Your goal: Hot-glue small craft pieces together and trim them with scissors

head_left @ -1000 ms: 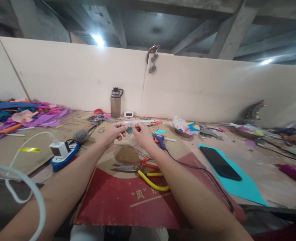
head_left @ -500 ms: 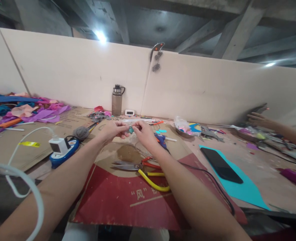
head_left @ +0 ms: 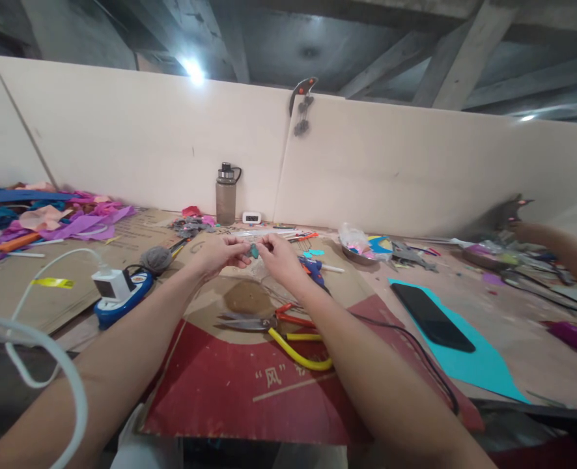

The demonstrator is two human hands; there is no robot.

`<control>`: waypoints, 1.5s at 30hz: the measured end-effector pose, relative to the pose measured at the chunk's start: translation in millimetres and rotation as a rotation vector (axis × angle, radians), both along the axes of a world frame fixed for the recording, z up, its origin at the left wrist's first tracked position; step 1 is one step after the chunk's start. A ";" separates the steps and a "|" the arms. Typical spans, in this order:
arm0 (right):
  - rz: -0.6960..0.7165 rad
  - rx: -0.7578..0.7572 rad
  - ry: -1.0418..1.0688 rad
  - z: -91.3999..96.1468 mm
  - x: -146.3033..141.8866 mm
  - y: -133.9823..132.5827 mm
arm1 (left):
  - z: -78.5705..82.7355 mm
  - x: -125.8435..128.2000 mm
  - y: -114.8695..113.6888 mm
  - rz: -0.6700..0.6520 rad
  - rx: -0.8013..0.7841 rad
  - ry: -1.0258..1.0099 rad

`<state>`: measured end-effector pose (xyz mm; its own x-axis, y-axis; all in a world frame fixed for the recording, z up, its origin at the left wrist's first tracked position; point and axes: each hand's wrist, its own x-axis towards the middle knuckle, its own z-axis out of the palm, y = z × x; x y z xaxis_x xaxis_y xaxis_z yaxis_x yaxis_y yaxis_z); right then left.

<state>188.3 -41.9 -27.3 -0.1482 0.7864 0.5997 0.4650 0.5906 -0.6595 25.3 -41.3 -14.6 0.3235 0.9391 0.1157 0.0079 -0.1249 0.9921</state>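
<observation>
scissors below hands, glue gun right

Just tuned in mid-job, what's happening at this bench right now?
A person at a cluttered craft bench pinches a small teal piece between the fingertips of the left hand and right hand, just above a cardboard sheet. Yellow-handled scissors lie untouched on the cardboard, nearer the person, and a blue glue gun rests beside the right hand. A black phone lies on a teal sheet to the right. At the far right, another person's arm reaches in.
</observation>
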 end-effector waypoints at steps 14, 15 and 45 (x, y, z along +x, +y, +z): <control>0.035 -0.061 0.128 -5.0 0.3 0.3 | -0.6 -1.5 1.2 0.082 0.000 -0.079; 0.039 -0.056 0.133 -4.7 0.6 0.0 | -1.0 -1.5 1.2 0.074 0.002 -0.065; -0.055 0.148 -0.184 -5.0 2.5 -6.0 | -6.7 -0.7 5.3 0.079 -0.033 0.018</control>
